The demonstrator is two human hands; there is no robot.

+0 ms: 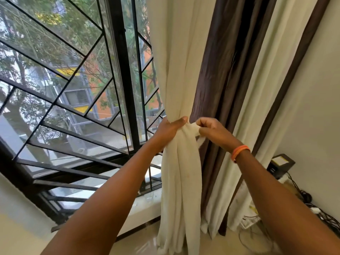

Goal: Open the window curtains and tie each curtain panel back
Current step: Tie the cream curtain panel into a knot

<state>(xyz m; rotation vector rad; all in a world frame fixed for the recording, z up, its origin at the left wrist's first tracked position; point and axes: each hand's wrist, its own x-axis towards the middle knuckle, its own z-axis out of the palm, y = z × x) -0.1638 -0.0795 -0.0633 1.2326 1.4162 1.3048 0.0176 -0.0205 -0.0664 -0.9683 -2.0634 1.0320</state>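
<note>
A cream curtain panel (176, 70) hangs right of the window and is bunched narrow at mid height. My left hand (170, 129) grips the gathered bunch from its left side, thumb across the front. My right hand (211, 128) pinches a cream tie strip (193, 128) that wraps the bunch; a short end of it dangles below my fingers. A brown curtain panel (226, 67) hangs loose just behind, with another cream and brown panel (272, 80) further right against the wall.
The window (73, 89) with its black metal grille fills the left side, with a pale sill (145, 201) below. A black box (280, 163) and tangled cables (316, 208) sit at the right wall. An orange band is on my right wrist.
</note>
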